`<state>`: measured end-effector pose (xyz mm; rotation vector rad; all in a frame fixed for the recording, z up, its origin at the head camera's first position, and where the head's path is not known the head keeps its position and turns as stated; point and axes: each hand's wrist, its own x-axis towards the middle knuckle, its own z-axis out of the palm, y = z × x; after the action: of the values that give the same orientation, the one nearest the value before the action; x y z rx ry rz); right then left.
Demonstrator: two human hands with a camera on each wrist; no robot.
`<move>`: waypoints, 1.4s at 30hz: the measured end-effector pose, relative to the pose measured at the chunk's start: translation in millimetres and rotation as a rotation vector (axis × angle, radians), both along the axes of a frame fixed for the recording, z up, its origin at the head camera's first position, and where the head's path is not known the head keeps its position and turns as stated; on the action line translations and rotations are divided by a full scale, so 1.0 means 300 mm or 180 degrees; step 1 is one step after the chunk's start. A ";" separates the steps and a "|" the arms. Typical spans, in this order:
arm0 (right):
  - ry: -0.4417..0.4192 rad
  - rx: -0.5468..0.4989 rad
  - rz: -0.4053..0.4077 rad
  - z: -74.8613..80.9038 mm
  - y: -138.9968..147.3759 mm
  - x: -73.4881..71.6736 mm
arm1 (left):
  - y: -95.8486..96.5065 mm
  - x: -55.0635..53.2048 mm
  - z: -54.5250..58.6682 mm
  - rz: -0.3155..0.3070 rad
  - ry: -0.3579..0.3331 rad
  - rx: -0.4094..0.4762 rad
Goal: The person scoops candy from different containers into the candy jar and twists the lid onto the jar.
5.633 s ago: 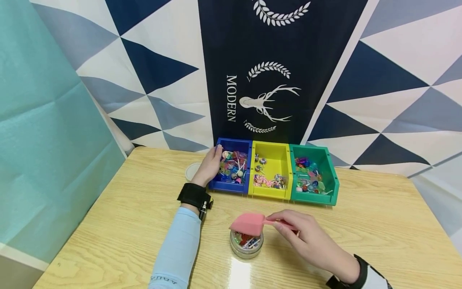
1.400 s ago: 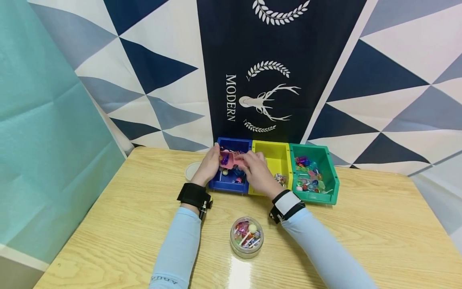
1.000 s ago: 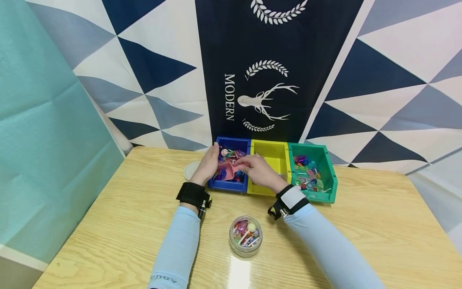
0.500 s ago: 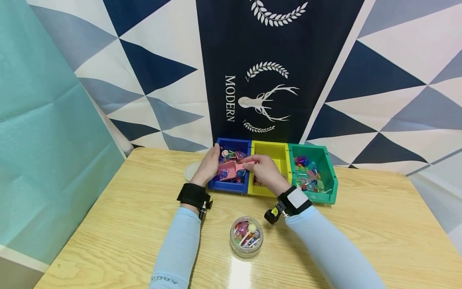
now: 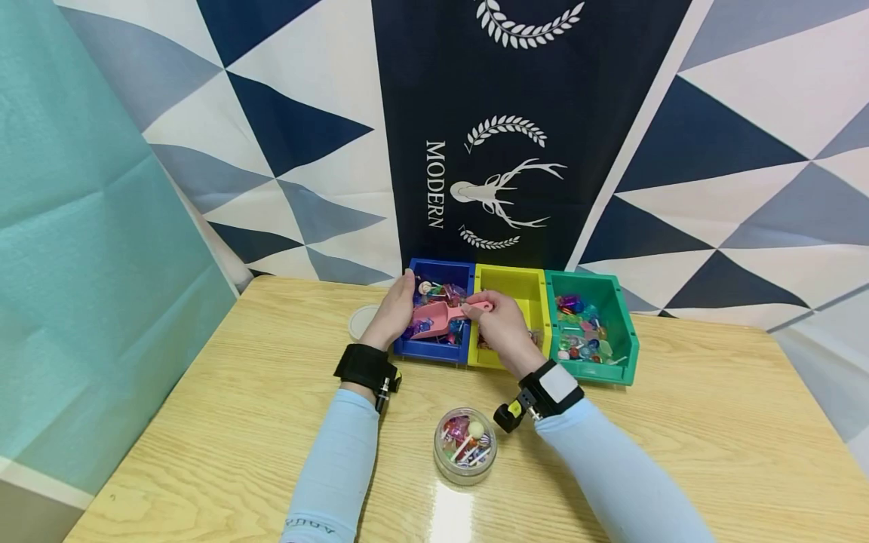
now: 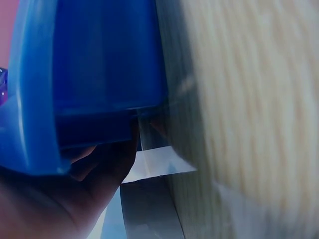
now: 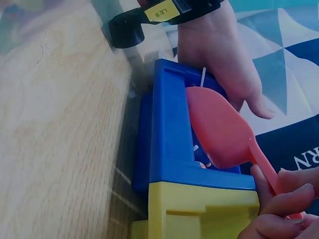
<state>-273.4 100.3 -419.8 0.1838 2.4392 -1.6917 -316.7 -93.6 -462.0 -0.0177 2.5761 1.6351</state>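
My right hand (image 5: 505, 328) pinches the handle of a pink scoop (image 5: 434, 318) from above the yellow bin. The scoop's bowl is inside the blue bin (image 5: 431, 352), with blue and purple candy-like pieces in it. The right wrist view shows the scoop's pink back (image 7: 219, 127) slanting over the bin's front wall. At the blue bin's left side, my left hand (image 5: 390, 313) holds the side wall, thumb at the rim; its other fingers are mostly hidden. Small lollipops and colourful pieces (image 5: 444, 292) lie in the bin.
A yellow bin (image 5: 519, 285) and a green bin (image 5: 591, 369), both with small candies, adjoin the blue one. Nearer me stands a clear round jar (image 5: 465, 475) filled with mixed candies. A pale round lid (image 5: 362, 320) lies beside my left wrist. A patterned cloth rises behind.
The scoop has moved from above the jar into the blue bin, and the jar's contents look fuller. Lately the scoop dipped lower, then shifted slightly right. My left hand stays put.
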 end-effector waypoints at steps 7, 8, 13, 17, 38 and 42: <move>0.0136 0.0088 -0.0060 0.000 -0.024 0.016 | 0.000 -0.002 0.000 0.0013 0.0010 -0.0015; 0.0132 0.0087 -0.0063 0.001 -0.028 0.019 | -0.001 -0.002 -0.001 0.0013 0.0013 -0.0019; 0.0111 -0.0003 -0.0155 -0.004 -0.037 0.030 | -0.004 -0.003 -0.003 -0.0029 0.0053 -0.0011; 0.0121 -0.0160 -0.0302 -0.017 -0.028 0.029 | -0.011 -0.002 0.004 -0.0146 -0.0004 0.0162; 0.0066 -0.0652 -0.0466 -0.029 -0.022 0.028 | -0.031 0.031 0.044 -0.0225 -0.0562 0.0926; 0.0033 -0.0760 -0.0375 -0.021 -0.030 0.016 | -0.025 0.030 0.043 -0.0206 -0.0589 0.0870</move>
<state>-268.6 91.2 -426.2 0.2924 2.2481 -2.0196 -307.6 -101.0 -449.0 -0.0628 2.1802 1.8505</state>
